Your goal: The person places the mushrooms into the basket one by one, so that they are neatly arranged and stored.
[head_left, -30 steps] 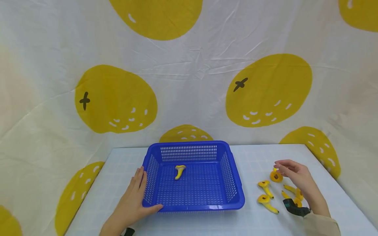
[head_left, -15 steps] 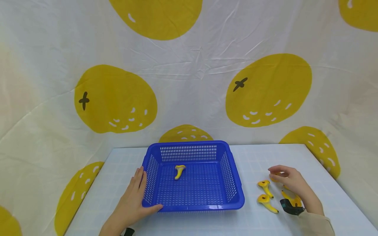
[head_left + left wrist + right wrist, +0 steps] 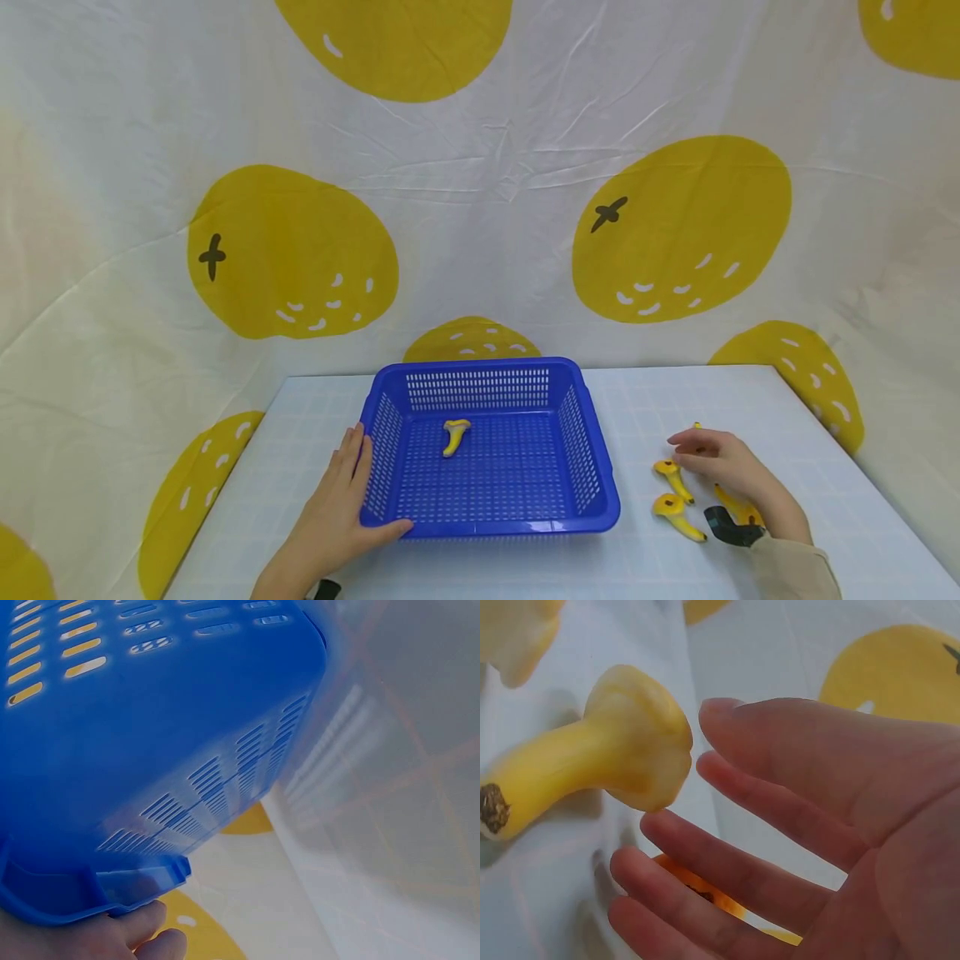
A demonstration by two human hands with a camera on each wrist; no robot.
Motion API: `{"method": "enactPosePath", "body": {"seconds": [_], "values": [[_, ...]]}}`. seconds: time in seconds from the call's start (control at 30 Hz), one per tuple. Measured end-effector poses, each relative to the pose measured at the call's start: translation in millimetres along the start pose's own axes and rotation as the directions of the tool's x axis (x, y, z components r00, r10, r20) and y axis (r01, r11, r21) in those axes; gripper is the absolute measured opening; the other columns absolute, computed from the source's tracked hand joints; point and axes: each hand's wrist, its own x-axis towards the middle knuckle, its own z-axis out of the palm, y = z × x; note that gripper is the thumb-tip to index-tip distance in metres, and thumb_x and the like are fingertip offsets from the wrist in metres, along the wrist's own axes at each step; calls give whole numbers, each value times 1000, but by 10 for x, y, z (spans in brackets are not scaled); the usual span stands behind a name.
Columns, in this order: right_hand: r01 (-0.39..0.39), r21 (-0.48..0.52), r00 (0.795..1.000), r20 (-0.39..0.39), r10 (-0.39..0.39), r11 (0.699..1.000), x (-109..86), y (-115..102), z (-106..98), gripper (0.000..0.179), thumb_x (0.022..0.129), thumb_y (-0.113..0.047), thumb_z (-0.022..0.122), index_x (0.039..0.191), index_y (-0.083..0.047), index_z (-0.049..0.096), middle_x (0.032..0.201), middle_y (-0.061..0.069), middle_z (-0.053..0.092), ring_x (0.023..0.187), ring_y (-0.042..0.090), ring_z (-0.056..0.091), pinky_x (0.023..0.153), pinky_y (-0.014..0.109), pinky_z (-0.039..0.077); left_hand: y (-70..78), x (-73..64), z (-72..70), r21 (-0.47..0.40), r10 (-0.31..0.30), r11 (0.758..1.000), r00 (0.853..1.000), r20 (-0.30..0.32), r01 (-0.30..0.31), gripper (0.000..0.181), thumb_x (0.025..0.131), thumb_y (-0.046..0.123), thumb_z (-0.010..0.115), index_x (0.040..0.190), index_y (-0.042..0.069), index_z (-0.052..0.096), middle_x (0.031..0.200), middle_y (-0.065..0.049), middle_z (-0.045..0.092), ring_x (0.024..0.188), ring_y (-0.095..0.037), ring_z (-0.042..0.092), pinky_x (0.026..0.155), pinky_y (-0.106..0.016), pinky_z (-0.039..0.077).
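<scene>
My left hand (image 3: pixel 333 508) rests at the near left corner of a blue plastic basket (image 3: pixel 510 527), fingers straight along its left side and thumb on the front rim. In the left wrist view, fingertips (image 3: pixel 161 945) show beside the rim. One yellow mushroom (image 3: pixel 454 435) with a flared cap lies inside the basket. To the right, my right hand (image 3: pixel 727 467) hovers over a group of similar mushrooms, holding nothing. In the right wrist view its fingers are spread close to the cap of a yellow mushroom (image 3: pixel 634 742); an orange cap (image 3: pixel 705 889) shows behind them.
Another mushroom (image 3: pixel 678 517) lies nearest the front of the group, and more (image 3: pixel 738 504) are partly covered by the right wrist. The white checked table (image 3: pixel 630 392) ends at a curtain (image 3: pixel 495 250) printed with large yellow fruit. Dark bands (image 3: pixel 733 527) sit on the wrists.
My right hand has moved left and slightly nearer the front, away from the rear orange-capped mushroom and toward the one to its left. The left hand and basket have stayed in place.
</scene>
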Motion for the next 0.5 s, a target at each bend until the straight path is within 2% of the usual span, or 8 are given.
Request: {"method": "enactPosePath", "body": {"seconds": [0.27,0.5], "values": [[10,4,999,50,-10,1000,11,0,19,38,94,-27,69,122,-2,66,107,7,69,92,21,58,76,28,53,3,1,2,4,2,1000,1000,-4,-2,129,70,77,69,156,-4,15,165,-21,1,151,-37,0,116,-62,18],[-36,33,998,61,34,999,37,33,60,44,88,-32,75,122,-4,67,112,10,69,96,23,62,80,34,54,-10,8,12,3,2,1000,1000,0,-2,129,71,77,68,156,-3,14,165,-20,0,151,-36,-1,116,-62,17]]}}
